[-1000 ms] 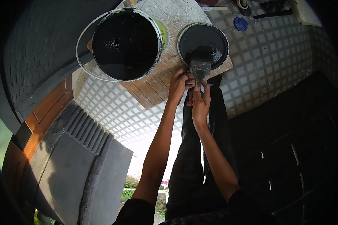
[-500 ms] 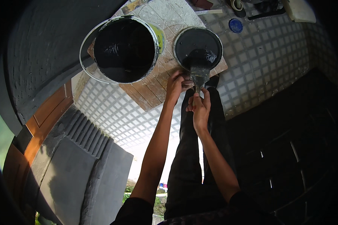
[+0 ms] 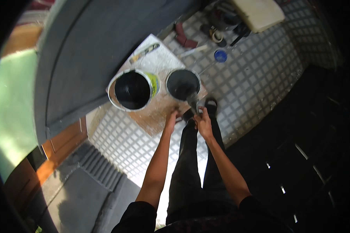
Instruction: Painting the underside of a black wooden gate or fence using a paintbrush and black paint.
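Note:
My right hand (image 3: pixel 204 126) is closed round the handle of a paintbrush (image 3: pixel 192 101). The brush points away from me, its dark-coated head over the near edge of a round, light-rimmed container of dark grey paint (image 3: pixel 181 82). Slightly left of it, my left hand (image 3: pixel 172 119) hovers near the board's front edge, fingers loosely bent and apart, with nothing visible in them. A larger paint bucket (image 3: pixel 154 83) with a yellow-green side and very dark paint inside stands to the left. Both vessels rest on a paint-spattered wooden board (image 3: pixel 149 118).
Behind the bucket lies a long tool (image 3: pixel 146 51) on the board. A dark grey wall (image 3: pixel 89 58) rises at left. On the tiled floor are a blue lid (image 3: pixel 220 56), a brownish-red piece (image 3: pixel 184 37), a pale strip (image 3: pixel 193 51) and a cream container (image 3: pixel 258 13). My feet stand beside the board.
The view has shifted and drawn back, so the vessels look smaller and more floor shows. My left hand has come away from the round container's rim. The brush stays in my right hand.

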Demonstrator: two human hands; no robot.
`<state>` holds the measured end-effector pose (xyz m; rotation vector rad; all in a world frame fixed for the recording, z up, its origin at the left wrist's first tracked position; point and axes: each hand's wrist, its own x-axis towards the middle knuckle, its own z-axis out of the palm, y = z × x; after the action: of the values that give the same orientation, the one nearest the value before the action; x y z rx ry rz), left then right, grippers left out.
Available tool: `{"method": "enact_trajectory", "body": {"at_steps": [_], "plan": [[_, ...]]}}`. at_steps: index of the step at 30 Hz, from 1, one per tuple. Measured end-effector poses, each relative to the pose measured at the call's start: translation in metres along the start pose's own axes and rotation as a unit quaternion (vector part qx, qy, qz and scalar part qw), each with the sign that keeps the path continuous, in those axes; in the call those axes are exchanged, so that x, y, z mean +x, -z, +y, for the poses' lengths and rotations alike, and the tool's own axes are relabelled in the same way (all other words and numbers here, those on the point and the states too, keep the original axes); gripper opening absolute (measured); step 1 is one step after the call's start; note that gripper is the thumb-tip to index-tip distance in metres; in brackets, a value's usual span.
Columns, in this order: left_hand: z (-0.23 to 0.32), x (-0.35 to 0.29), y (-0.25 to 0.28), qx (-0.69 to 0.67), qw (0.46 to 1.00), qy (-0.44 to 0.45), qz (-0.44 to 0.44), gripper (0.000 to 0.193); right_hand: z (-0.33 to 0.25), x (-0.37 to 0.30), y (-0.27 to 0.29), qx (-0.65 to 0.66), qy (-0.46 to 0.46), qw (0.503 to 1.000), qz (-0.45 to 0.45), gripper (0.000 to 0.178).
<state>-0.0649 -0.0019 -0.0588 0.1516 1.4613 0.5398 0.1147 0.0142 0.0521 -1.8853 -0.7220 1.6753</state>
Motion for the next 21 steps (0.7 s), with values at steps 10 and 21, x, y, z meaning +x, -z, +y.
{"method": "enact_trajectory", "body": {"at_steps": [10, 21], "plan": [[-0.051, -0.113, 0.065, 0.533, 0.835, -0.122, 0.071, 0.042, -0.044, -0.121, 0.184, -0.159, 0.184, 0.937, 0.251, 0.031], [0.106, -0.121, -0.181, 0.543, 0.835, -0.086, -0.033, 0.02, -0.064, -0.261, 0.39, 0.028, 0.146, 0.776, 0.614, 0.03]]}}
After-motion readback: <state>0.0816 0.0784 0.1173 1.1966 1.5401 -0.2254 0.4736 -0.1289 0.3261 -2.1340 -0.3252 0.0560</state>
